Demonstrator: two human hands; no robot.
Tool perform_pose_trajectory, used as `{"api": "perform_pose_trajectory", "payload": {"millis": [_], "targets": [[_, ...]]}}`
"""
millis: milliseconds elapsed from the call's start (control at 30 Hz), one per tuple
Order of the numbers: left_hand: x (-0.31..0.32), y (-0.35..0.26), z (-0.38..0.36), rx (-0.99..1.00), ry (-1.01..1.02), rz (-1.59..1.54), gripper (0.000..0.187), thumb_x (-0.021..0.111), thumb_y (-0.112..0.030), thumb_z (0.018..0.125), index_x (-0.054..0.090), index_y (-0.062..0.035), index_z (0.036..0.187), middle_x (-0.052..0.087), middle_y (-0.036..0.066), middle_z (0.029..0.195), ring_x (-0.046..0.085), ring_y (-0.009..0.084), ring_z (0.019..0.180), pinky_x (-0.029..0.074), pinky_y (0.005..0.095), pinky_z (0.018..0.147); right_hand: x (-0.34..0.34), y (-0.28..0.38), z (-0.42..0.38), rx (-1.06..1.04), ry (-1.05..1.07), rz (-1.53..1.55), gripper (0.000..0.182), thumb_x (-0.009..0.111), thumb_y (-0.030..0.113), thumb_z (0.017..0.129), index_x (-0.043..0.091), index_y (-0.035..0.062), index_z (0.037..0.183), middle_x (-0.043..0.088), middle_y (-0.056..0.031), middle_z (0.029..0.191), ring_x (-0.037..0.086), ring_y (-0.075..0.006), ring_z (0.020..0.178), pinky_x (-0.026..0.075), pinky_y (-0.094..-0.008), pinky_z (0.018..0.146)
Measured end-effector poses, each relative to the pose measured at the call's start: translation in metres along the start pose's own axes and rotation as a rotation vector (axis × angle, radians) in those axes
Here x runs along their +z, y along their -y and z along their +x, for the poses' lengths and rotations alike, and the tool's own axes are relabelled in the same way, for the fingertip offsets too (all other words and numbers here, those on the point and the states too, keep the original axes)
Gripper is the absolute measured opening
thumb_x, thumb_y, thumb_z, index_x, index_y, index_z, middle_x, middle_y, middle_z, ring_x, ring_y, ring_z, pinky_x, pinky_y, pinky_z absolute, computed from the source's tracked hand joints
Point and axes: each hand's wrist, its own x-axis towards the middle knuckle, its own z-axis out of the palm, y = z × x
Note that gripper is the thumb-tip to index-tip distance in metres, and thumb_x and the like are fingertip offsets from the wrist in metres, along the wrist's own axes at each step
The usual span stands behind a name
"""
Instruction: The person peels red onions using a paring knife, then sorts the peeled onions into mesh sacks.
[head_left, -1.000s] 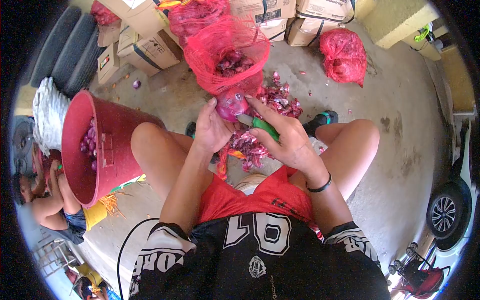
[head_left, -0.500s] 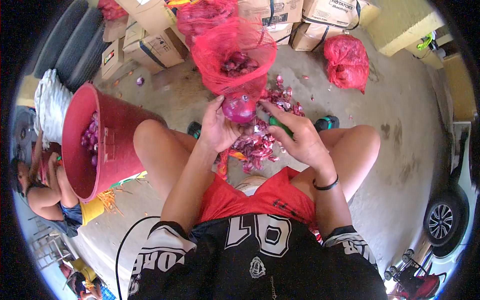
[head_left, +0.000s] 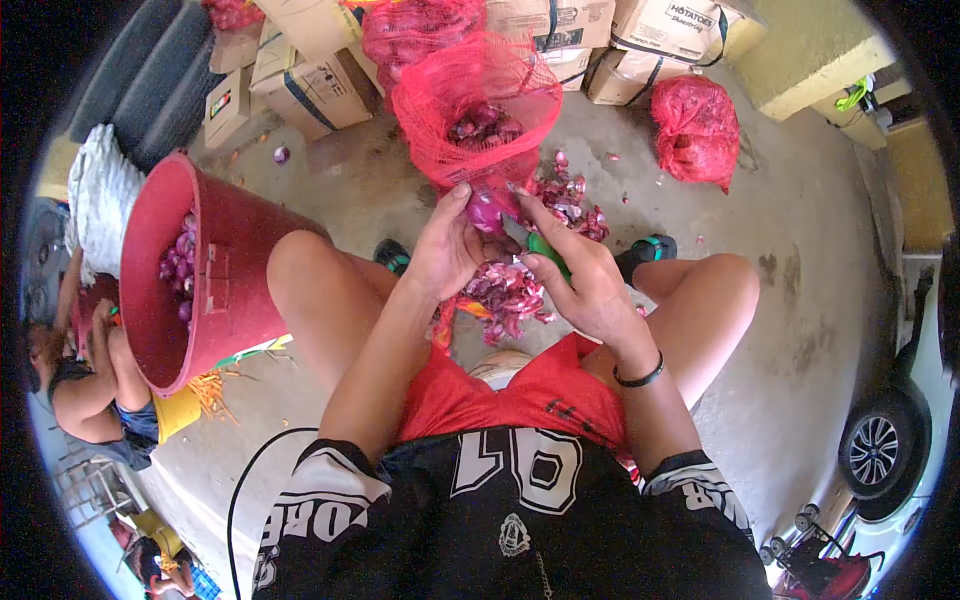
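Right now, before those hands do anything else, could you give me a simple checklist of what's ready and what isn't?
1. Onion held by the left hand: ok.
2. Green-handled knife in the right hand: ok.
3. Cutting end safely away from the left hand: cannot tell, it is too blurred there.
4. Floor below the hands free of scraps: not ok, peelings are piled there.
5. Mesh sack open: ok, with onions showing inside.
6. Red bin open: ok, with onions inside too.
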Motion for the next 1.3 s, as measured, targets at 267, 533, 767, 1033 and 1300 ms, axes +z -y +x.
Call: {"api": "perform_pose_trajectory", "payload": {"millis": [267, 533, 767, 1033, 1300], "targets": [[-0.001, -0.004, 0.0, -0.027, 0.016, 0.031, 0.055, 0.041, -0.049, 0.098, 0.048, -0.0059, 0.132, 0.063, 0.011, 0.121, 0.065, 0.0248, 0.103, 0.056, 0.041, 0.086, 0.005, -0.008, 0.0, -0.068, -0.097, -0.01, 0.046, 0.058, 0.008, 0.09, 0.052, 0.0062, 0.135, 0.063, -0.0214, 0.115, 0.064, -0.035, 0.101, 0.051, -0.0378, 0.089], [0.003, -0.011, -0.003, 0.009, 0.074, 0.09, 0.065, 0.055, -0.041, 0.091, 0.036, -0.0044, 0.142, 0.053, 0.014, 0.135, 0.058, 0.0252, 0.118, 0.053, 0.0424, 0.095, 0.002, -0.021, -0.004, 0.239, -0.219, 0.407, 0.039, 0.046, 0.016, 0.102, 0.049, 0.0001, 0.137, 0.065, -0.0116, 0.116, 0.062, -0.0178, 0.101, 0.046, -0.0304, 0.092], [0.0, -0.013, -0.005, 0.035, 0.158, -0.018, 0.065, 0.066, -0.015, 0.086, 0.034, -0.0032, 0.143, 0.047, 0.016, 0.139, 0.057, 0.0302, 0.119, 0.052, 0.047, 0.096, -0.003, -0.027, -0.001, 0.296, -0.343, 0.657, 0.045, 0.042, 0.023, 0.104, 0.039, 0.0052, 0.146, 0.044, 0.0039, 0.073, 0.036, -0.004, 0.053, 0.031, -0.0183, 0.046], [0.006, -0.01, -0.004, 0.031, 0.109, 0.015, 0.069, 0.073, -0.001, 0.079, 0.04, -0.0027, 0.139, 0.049, 0.013, 0.136, 0.054, 0.0261, 0.121, 0.047, 0.0416, 0.103, -0.009, -0.026, -0.002, 0.31, -0.424, 0.78, 0.047, 0.043, 0.029, 0.104, 0.041, 0.007, 0.145, 0.048, 0.0048, 0.076, 0.04, -0.0032, 0.055, 0.032, -0.018, 0.046], [0.007, -0.015, -0.003, 0.063, 0.075, 0.029, 0.068, 0.075, 0.005, 0.073, 0.045, -0.0037, 0.133, 0.049, 0.01, 0.135, 0.052, 0.0231, 0.123, 0.044, 0.038, 0.104, -0.022, -0.027, -0.006, 0.361, -0.304, 0.738, 0.049, 0.046, 0.022, 0.103, 0.034, 0.0103, 0.149, 0.05, 0.0047, 0.076, 0.039, -0.0021, 0.059, 0.034, -0.0161, 0.05]]}}
